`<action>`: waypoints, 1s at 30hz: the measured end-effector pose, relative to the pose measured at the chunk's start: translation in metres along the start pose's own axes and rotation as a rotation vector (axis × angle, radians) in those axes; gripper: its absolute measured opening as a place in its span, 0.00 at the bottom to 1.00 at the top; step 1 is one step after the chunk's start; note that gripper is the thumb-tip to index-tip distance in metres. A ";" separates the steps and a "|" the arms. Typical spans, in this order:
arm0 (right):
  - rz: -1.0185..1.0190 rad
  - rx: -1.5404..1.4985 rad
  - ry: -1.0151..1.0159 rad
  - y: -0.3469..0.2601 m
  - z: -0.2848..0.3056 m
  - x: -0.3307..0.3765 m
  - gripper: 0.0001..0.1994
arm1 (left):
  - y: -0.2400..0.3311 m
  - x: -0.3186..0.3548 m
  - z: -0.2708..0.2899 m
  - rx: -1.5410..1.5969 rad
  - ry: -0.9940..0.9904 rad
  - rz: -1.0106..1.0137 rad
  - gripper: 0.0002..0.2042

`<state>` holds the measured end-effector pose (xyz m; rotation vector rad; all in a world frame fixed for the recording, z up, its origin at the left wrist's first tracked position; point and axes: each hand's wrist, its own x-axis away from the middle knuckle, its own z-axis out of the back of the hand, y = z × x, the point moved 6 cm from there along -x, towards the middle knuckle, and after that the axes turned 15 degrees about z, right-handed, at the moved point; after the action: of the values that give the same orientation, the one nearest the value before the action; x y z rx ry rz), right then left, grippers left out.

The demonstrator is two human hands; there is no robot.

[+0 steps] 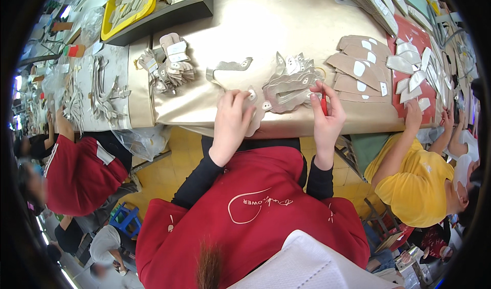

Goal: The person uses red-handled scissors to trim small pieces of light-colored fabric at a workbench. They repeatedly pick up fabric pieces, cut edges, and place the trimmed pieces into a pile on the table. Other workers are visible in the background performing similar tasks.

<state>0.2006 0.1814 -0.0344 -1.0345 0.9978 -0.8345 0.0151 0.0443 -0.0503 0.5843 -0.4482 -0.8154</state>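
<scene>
The loose grey piece [255, 116] lay on the gold tabletop [220, 28], just beside the pile of grey pieces [289, 92], with its lower end close to the front edge. It looked thin and light, likely bendy like a bit of soft leather, so a hard tug could crease it. The wide part near its middle seemed the best place to hold, as the thin ends might flop. The left hand [230, 119] had its fingers bent over the piece (I could not tell if they pinched it or only touched it). The right hand [329, 121] pinched a red tool [324, 103] by the pile's right side. Bare cloth lay beyond the grey strip [230, 65], giving room to slide things away, but the brown pieces [358, 69] made the right side tight.
</scene>
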 end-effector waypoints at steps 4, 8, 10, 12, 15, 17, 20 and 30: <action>0.056 0.024 -0.036 -0.001 -0.005 0.000 0.15 | 0.013 0.030 -0.017 -0.188 -0.011 -0.140 0.39; 0.096 0.008 -0.034 -0.005 -0.008 -0.001 0.15 | -0.004 0.035 -0.034 -0.471 -0.223 -0.163 0.36; -0.001 -0.008 -0.026 -0.005 -0.004 0.002 0.14 | -0.009 0.027 -0.023 -0.178 -0.281 -0.079 0.34; -0.043 -0.023 -0.029 -0.005 -0.004 0.002 0.14 | -0.020 0.022 -0.007 0.621 -0.427 0.271 0.27; -0.049 -0.072 -0.037 -0.007 -0.010 0.001 0.14 | -0.015 0.014 0.017 1.295 -0.608 0.462 0.27; -0.075 -0.128 -0.037 -0.008 -0.016 0.002 0.14 | -0.006 0.009 0.030 1.504 -0.644 0.471 0.29; -0.061 -0.194 -0.110 -0.014 -0.026 0.004 0.14 | 0.008 0.005 0.031 1.710 -0.688 0.476 0.32; -0.141 -0.443 -0.149 -0.026 -0.036 0.014 0.18 | 0.052 0.014 0.020 2.007 -1.018 0.347 0.36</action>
<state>0.1687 0.1507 -0.0197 -1.5367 1.0133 -0.6499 0.0400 0.0560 0.0005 1.8072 -2.3146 0.0397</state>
